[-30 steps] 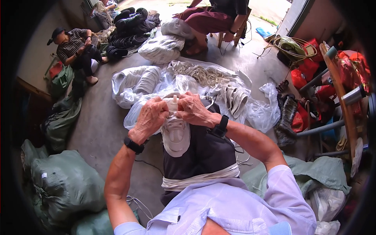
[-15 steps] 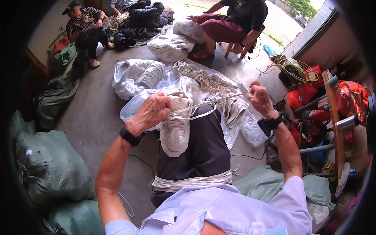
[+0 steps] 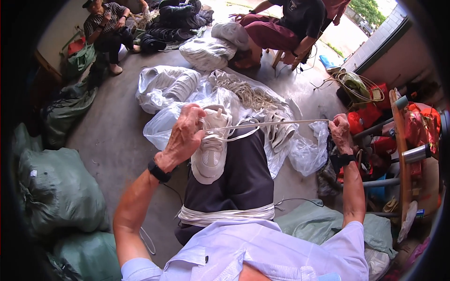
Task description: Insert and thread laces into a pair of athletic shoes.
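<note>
A cream-white sneaker (image 3: 209,161) rests on my dark-trousered lap, its toe toward me. A flat white shoelace (image 3: 286,122) runs taut from its eyelets to the right. At the lace's far end, my right hand (image 3: 341,133) is closed, pinching it. My left hand (image 3: 184,136) grips the shoe's left side near the eyelets, fingers bent; the fingertips are partly hidden. A slack lace loop (image 3: 246,131) hangs over the shoe's right side. Across my thighs lies a bundle of white laces (image 3: 227,215).
Ahead on the floor are plastic-wrapped shoes (image 3: 171,84), a heap of loose laces (image 3: 243,91) and a pair of light shoes (image 3: 280,131). Green sacks (image 3: 61,192) stand at left. A wooden-edged frame (image 3: 402,154) and red bags are at right. Other people sit farther back.
My right hand has moved right and slightly down, drawing the lace out longer. My left hand has shifted slightly and its fingers have opened a little against the shoe.
</note>
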{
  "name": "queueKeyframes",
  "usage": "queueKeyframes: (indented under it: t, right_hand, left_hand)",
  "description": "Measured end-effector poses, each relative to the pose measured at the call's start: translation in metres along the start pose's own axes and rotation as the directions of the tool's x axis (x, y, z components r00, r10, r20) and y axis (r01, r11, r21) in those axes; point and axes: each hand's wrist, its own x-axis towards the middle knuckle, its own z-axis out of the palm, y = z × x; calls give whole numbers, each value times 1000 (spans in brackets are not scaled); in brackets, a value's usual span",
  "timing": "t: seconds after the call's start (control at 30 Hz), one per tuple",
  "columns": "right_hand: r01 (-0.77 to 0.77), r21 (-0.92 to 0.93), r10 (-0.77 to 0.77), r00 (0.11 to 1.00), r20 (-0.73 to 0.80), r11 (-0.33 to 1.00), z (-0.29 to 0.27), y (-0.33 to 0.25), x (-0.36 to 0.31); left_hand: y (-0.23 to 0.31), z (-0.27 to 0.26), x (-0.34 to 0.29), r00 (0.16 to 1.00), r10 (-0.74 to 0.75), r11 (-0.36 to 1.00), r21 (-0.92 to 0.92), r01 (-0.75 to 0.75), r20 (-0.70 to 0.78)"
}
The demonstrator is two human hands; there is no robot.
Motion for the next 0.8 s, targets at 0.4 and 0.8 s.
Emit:
queueKeyframes:
  t: [0.4, 0.8]
  right_hand:
    - [-165, 386, 10, 928, 374, 908, 37, -108, -28]
    - [426, 531, -560, 821, 113, 732, 107, -264, -4]
  left_hand:
    - [-3, 10, -43, 837, -539, 758, -378, 531, 93]
    - [-19, 18, -46, 698, -551, -109, -869, 483, 458]
